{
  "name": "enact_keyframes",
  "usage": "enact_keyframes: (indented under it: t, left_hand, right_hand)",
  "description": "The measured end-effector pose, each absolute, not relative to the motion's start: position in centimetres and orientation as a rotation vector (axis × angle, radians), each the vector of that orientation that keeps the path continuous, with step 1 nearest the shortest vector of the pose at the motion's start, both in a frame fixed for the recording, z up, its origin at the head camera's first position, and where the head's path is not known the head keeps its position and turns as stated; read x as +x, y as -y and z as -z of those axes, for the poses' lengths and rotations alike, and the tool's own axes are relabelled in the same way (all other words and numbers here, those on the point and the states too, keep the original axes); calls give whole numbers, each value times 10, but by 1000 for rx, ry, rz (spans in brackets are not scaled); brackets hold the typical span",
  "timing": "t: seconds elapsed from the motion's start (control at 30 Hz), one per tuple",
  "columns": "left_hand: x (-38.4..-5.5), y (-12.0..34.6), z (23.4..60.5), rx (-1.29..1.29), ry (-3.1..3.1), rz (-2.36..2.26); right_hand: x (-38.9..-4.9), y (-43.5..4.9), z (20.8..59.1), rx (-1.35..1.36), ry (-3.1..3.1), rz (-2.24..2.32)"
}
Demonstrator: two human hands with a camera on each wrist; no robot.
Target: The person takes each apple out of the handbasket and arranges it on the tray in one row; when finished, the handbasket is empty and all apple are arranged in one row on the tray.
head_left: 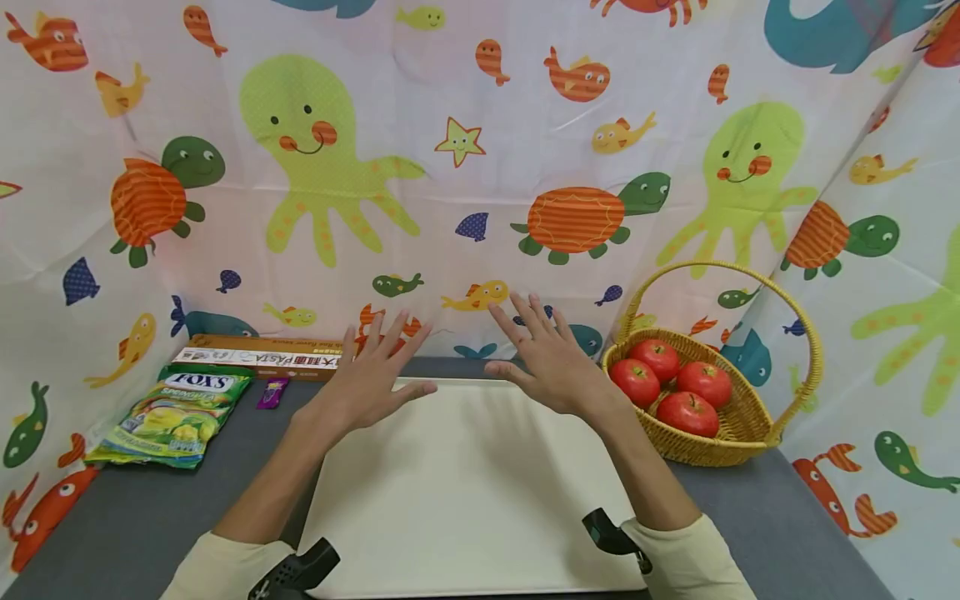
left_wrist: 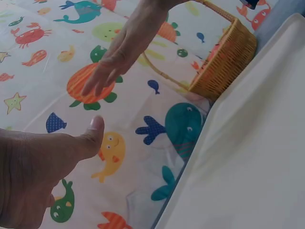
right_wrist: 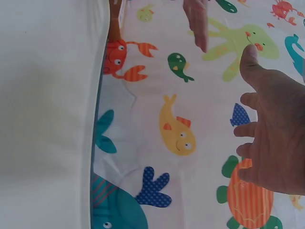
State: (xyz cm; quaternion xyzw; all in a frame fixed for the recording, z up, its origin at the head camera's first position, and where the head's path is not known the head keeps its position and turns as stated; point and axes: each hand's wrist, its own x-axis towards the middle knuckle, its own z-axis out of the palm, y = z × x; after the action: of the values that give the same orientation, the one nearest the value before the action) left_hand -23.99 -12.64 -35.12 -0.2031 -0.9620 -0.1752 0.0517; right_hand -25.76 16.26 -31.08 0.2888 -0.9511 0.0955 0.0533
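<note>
Both hands hang above a white board with a raised rim (head_left: pixel 465 508), fingers straight and spread, holding nothing. The left hand (head_left: pixel 363 383) is over the board's far left corner, thumb pointing inward. Over the far right part is the right hand (head_left: pixel 551 367), its thumb turned towards the left one. A gap separates the two hands. In the left wrist view the left hand (left_wrist: pixel 47 162) shows at the left edge, with the right hand (left_wrist: pixel 124 52) beyond it. The right wrist view has the right hand (right_wrist: pixel 281 124) at the right.
A yellow wicker basket (head_left: pixel 693 452) with several red apples (head_left: pixel 687 414) stands right of the board. To the left lie a green snack bag (head_left: pixel 176 417), a small purple packet (head_left: pixel 272 393) and a long brown pasta box (head_left: pixel 258 357). A sea-animal curtain (head_left: pixel 450 208) hangs behind the grey table (head_left: pixel 240 467).
</note>
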Motion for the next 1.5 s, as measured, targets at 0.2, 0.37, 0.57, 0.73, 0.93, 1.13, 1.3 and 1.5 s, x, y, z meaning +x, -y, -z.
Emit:
enact_keyframes:
  t: [0.2,0.37,0.57,0.73,0.93,1.13,1.3,1.5]
  left_hand:
    - [-239,146,353,-675,2962,592]
    - [-233,170,356,-672,3051,648]
    - [-226,196,364,-718,3162,640]
    - [-224,216,379,-730,3256,661]
    - [-219,239,398,-764,3262,770]
    - [-216,251,417,-877,3238,865]
    - [-216,257,429,-982,3187,975]
    - [-220,259,441,-1028,3160,1070]
  right_hand:
    - [-255,-177,302,844,2875,-380]
    - [-253,-195,297,787,2878,-415]
    - [-249,-217,286,745,2890,-386]
    - [-246,-232,273,709,2913,-358]
    - [-245,-251,259,677,2895,-400]
    - [-244,-269,251,644,2887,-408]
    - [-246,-279,249,649,2902,-403]
    - [-247,-287,248,671,2881,-392]
